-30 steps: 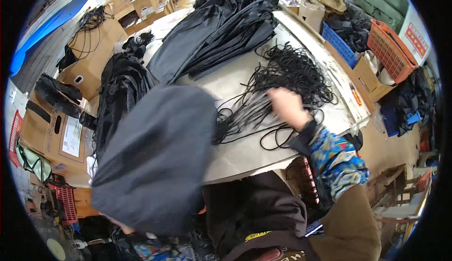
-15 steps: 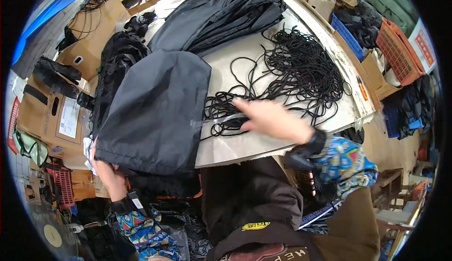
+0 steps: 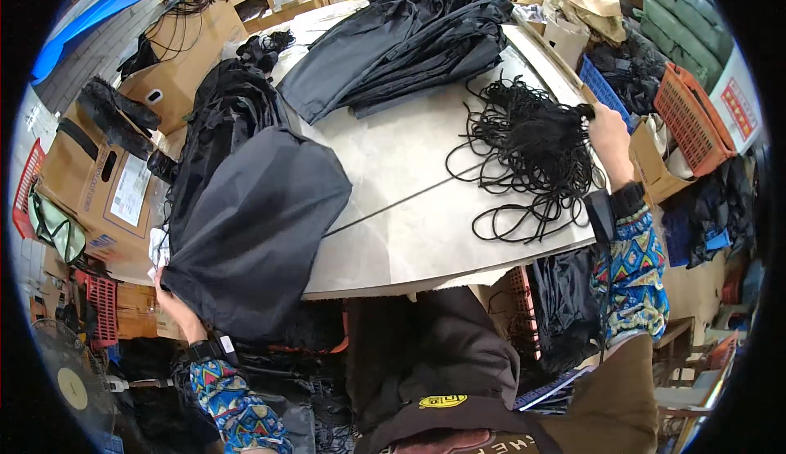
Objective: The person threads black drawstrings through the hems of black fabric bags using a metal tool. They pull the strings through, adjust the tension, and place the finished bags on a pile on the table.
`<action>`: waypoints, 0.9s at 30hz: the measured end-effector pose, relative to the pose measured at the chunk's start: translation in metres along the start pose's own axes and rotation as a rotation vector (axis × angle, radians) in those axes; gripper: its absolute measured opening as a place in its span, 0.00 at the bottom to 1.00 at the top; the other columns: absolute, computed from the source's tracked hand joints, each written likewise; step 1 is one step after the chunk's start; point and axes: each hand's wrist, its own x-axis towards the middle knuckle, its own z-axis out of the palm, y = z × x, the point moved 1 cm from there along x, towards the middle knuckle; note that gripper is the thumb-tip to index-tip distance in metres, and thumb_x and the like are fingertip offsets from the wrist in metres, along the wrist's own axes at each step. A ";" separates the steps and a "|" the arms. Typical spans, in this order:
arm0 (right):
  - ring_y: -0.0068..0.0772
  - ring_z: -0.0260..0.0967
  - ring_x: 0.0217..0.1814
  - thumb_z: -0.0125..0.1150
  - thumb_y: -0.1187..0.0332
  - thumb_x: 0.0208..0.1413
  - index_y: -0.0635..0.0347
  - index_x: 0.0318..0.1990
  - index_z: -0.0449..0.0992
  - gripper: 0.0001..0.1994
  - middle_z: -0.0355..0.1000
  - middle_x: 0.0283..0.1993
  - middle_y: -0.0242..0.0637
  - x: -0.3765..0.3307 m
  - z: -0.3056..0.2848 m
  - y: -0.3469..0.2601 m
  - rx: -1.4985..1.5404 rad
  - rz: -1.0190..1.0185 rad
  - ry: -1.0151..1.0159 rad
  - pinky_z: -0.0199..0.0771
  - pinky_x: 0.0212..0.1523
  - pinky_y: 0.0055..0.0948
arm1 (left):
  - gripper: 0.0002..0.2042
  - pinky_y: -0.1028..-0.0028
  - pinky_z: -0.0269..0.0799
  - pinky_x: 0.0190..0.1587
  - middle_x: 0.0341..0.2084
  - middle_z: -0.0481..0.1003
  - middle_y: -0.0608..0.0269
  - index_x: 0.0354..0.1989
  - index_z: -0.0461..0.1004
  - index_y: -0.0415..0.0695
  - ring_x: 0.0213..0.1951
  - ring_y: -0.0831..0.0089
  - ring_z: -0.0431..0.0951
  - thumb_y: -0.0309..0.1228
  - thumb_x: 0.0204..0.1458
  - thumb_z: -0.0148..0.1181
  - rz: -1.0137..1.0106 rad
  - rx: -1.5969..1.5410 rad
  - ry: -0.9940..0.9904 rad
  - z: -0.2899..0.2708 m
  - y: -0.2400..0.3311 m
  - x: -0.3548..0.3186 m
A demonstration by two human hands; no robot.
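Observation:
A piece of black fabric [image 3: 254, 216] lies over the left part of the table [image 3: 393, 225], its lower end hanging past the front edge. My left hand [image 3: 175, 307] is closed on its lower left corner, with some fingertips hidden by the cloth. At the right side of the table, my right hand [image 3: 611, 136] grips the outer end of a tangled bundle of black cords [image 3: 532, 147]. Loops from that bundle spread on the pale tabletop.
A folded stack of black fabric [image 3: 401, 45] lies at the table's back, with more dark cloth [image 3: 221, 118] along the left edge. Cardboard boxes [image 3: 98, 184] stand left. An orange crate [image 3: 692, 118] and a blue crate [image 3: 604, 90] stand right. A fan [image 3: 74, 372] is at lower left.
My right hand has moved right, from the cords near the fabric to the table's right side, and the cords are gathered there. The fabric piece has creased and drawn slightly left and down.

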 end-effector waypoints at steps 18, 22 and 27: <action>0.51 0.74 0.37 0.61 0.67 0.50 0.63 0.47 0.73 0.17 0.73 0.35 0.54 -0.106 0.028 -0.057 0.549 -0.489 -0.470 0.73 0.38 0.38 | 0.23 0.52 0.64 0.51 0.47 0.68 0.54 0.50 0.68 0.44 0.52 0.54 0.67 0.33 0.43 0.62 0.711 0.284 -1.173 0.218 0.222 -0.162; 0.54 0.73 0.37 0.60 0.65 0.51 0.61 0.43 0.72 0.14 0.73 0.33 0.54 -0.109 0.045 -0.062 0.265 -0.241 -0.554 0.73 0.39 0.44 | 0.21 0.46 0.57 0.57 0.55 0.65 0.53 0.52 0.69 0.50 0.56 0.51 0.65 0.26 0.46 0.53 0.817 0.713 -1.002 0.241 0.179 -0.153; 0.55 0.72 0.37 0.61 0.65 0.50 0.64 0.38 0.72 0.12 0.73 0.31 0.54 -0.112 0.042 -0.058 0.493 -0.236 -0.514 0.72 0.38 0.45 | 0.13 0.60 0.66 0.48 0.41 0.72 0.54 0.43 0.72 0.39 0.45 0.57 0.71 0.26 0.49 0.52 0.779 0.468 -0.809 0.261 0.212 -0.150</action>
